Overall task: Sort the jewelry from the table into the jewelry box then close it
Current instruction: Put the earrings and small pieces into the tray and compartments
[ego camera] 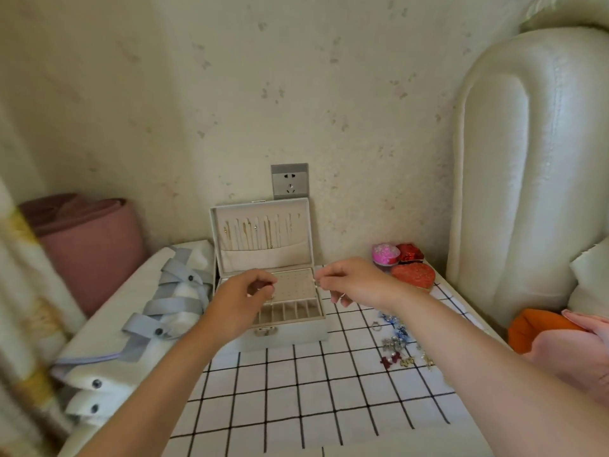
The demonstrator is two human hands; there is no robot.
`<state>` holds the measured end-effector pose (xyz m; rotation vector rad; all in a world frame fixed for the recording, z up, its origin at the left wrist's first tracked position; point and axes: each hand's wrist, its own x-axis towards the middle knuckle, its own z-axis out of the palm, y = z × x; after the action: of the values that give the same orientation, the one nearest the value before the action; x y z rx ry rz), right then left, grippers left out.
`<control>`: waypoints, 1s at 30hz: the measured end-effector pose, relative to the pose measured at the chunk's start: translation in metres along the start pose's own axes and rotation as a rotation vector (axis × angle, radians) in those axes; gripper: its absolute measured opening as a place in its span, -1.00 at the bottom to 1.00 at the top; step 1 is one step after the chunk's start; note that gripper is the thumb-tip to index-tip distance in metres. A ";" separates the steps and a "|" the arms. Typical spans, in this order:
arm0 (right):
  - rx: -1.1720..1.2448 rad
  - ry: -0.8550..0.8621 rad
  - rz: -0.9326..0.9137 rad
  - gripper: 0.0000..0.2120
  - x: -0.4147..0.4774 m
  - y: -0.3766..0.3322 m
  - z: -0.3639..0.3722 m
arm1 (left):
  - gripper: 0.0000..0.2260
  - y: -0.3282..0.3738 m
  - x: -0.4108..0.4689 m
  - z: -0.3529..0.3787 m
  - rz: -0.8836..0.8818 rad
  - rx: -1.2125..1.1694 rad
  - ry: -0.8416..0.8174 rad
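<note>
A pale grey jewelry box (290, 334) stands open at the back of the checked table (296, 407). Its raised lid (262, 232) holds several thin necklaces. Inside are a dotted earring panel (295, 283) and a row of small slots (290, 311). My left hand (242, 291) hovers over the box's left half, fingers curled and pinching a small, thin piece. My right hand (349, 280) hangs at the box's right edge, fingertips pinched on something fine that I cannot make out. Loose jewelry (400, 344) lies on the table to the right: blue and silver brooches and a ring (376, 325).
A pink glitter case (385, 253), a red box (410, 252) and a red heart-shaped box (413, 274) sit at the table's back right. A white garment with grey ribbons (155, 308) lies left. Another person's hand (583, 344) and an orange object (534, 328) are at the right edge.
</note>
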<state>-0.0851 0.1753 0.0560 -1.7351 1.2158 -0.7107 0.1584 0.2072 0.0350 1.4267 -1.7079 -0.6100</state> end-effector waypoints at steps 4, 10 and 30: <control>-0.071 0.021 -0.035 -0.89 0.017 -0.012 0.026 | -0.85 -0.016 -0.006 -0.027 -0.074 -0.111 0.055; -0.129 -0.020 -0.056 -0.86 0.041 -0.021 0.059 | -0.85 -0.040 -0.007 -0.036 -0.074 -0.109 0.009; -0.294 0.034 -0.159 -0.83 0.083 -0.016 0.108 | -0.82 -0.071 0.004 -0.030 -0.072 0.067 -0.022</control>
<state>0.0408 0.1354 0.0188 -2.0878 1.2650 -0.6826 0.2233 0.1899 -0.0027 1.5393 -1.7147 -0.6148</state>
